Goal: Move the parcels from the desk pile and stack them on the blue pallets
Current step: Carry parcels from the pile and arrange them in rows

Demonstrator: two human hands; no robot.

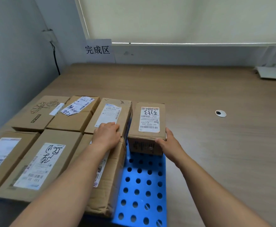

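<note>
Several brown cardboard parcels with white labels lie in two rows on a blue perforated pallet (pixel 140 185). A smaller parcel (pixel 147 126) with a handwritten label stands at the pallet's far right end. My right hand (pixel 168 141) grips its near right corner, thumb on the front face. My left hand (pixel 107 135) rests flat on the neighbouring back-row parcel (pixel 111 112), fingers reaching its right edge. Under my left forearm lies a front-row parcel (pixel 107 185).
The pallet sits on a wooden desk (pixel 215 153) against a grey wall. A paper sign (pixel 98 50) hangs at the back. A round cable grommet (pixel 220 113) is to the right, a white tray (pixel 273 72) at the far right corner, a black cable (pixel 56 61) on the left.
</note>
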